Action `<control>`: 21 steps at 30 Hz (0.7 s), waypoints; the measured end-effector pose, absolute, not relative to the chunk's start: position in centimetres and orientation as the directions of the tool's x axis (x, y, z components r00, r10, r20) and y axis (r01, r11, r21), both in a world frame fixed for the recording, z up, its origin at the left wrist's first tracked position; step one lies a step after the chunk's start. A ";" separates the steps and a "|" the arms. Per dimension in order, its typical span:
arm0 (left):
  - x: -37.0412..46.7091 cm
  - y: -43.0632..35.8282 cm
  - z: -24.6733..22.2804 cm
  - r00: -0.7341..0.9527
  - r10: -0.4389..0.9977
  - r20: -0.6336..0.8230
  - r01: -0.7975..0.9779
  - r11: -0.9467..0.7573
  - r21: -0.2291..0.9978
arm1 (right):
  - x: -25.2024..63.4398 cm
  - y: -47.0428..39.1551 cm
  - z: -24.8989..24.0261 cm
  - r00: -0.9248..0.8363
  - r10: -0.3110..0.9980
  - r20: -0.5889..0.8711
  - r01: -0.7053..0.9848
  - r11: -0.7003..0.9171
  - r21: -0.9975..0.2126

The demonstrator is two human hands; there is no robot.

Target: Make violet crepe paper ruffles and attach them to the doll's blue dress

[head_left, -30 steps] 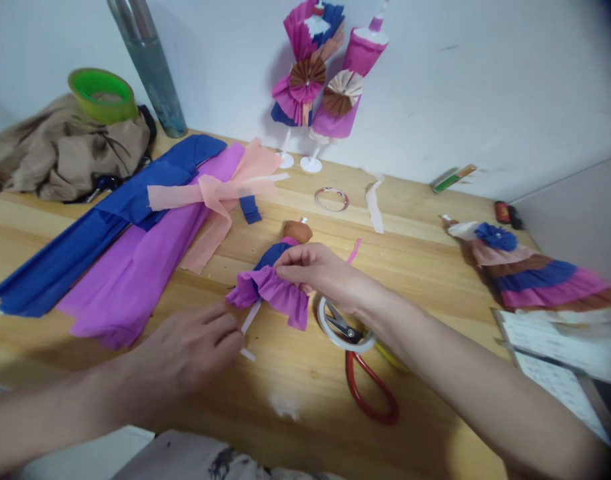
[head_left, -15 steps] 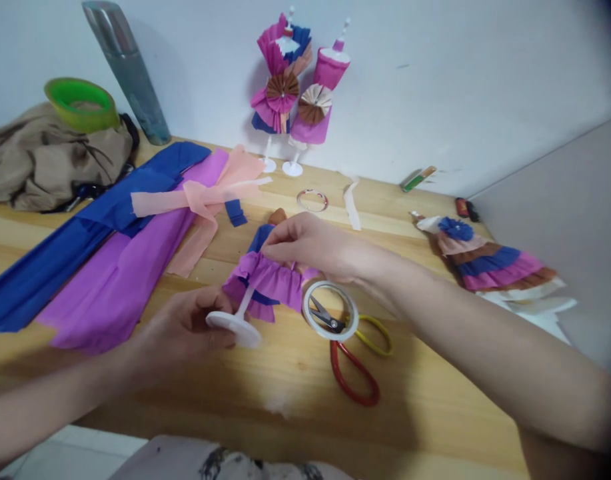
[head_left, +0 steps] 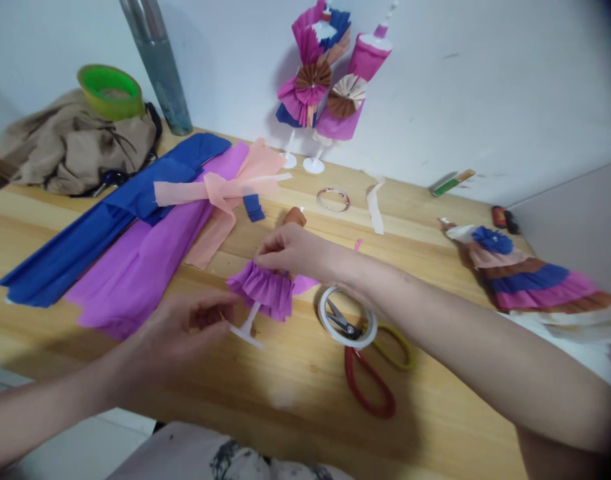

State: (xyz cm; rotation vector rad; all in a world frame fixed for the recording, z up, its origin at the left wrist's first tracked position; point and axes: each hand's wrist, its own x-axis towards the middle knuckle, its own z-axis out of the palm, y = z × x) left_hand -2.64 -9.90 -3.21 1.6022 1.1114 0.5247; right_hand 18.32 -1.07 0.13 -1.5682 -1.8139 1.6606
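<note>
A small mannequin with a ruffled purple paper skirt [head_left: 265,290] lies tilted over the table, its white stand [head_left: 248,330] pointing toward me. My right hand [head_left: 290,250] pinches the top edge of the ruffle, with some of the figure hidden beneath it. At the stand's rim is my left hand [head_left: 200,327], slightly blurred, its curled fingers closed on the base. A brown paper piece [head_left: 295,215] shows beyond my right hand. White tape roll [head_left: 323,320] lies over the blades of scissors [head_left: 370,390] beside my right forearm.
Blue paper [head_left: 85,240], purple paper [head_left: 150,257] and peach strips [head_left: 210,233] lie at left. Behind them are a bottle [head_left: 165,80] and a green tape roll [head_left: 110,93] on brown cloth [head_left: 75,147]. Two dressed mannequins [head_left: 340,120] stand at the wall; a layered dress [head_left: 535,277] lies right.
The view has shifted, so the surroundings appear farther right. The mannequin's stand has turned to a more edge-on angle, and the purple ruffle now hangs around its lower part.
</note>
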 end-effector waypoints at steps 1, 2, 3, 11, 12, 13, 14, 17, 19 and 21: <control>-2.4 -9.7 -2.8 0.465 0.853 -0.235 0.342 0.072 0.937 | 18.4 -1.1 0.1 -0.408 0.783 -0.469 0.515 -0.227 -0.827; -2.1 -9.5 -2.4 0.464 0.829 -0.312 0.317 0.173 0.932 | 18.5 -1.1 0.1 -0.410 0.780 -0.472 0.492 -0.246 -0.835; -1.8 -9.2 -2.1 0.455 0.816 -0.356 0.288 0.244 0.926 | 18.5 -1.1 0.0 -0.411 0.778 -0.475 0.471 -0.265 -0.841; -1.2 -8.1 -2.0 0.303 0.925 -0.228 0.433 0.080 0.898 | 18.3 -0.7 -0.2 -0.383 0.791 -0.478 0.501 -0.257 -0.826; -1.2 -8.0 -2.0 0.286 0.952 -0.107 0.507 -0.055 0.860 | 18.1 -0.6 -0.1 -0.377 0.790 -0.483 0.513 -0.256 -0.819; -1.3 -7.9 -2.0 0.282 0.959 0.019 0.579 -0.186 0.794 | 18.0 -0.5 0.1 -0.373 0.785 -0.495 0.518 -0.266 -0.813; -1.3 -7.8 -2.0 0.297 0.946 0.129 0.642 -0.298 0.706 | 17.9 -0.5 0.2 -0.369 0.777 -0.510 0.516 -0.285 -0.808; -1.0 -7.4 -2.2 0.393 0.885 0.250 0.770 -0.465 0.436 | 17.6 -0.4 0.7 -0.362 0.734 -0.574 0.454 -0.399 -0.797; -0.5 -7.1 -2.6 0.426 0.875 0.229 0.821 -0.480 0.310 | 17.6 -0.4 1.0 -0.362 0.703 -0.613 0.382 -0.488 -0.785; 0.0 -6.7 -3.1 0.458 0.859 0.228 0.833 -0.504 0.227 | 17.8 -0.4 1.1 -0.370 0.675 -0.639 0.333 -0.545 -0.769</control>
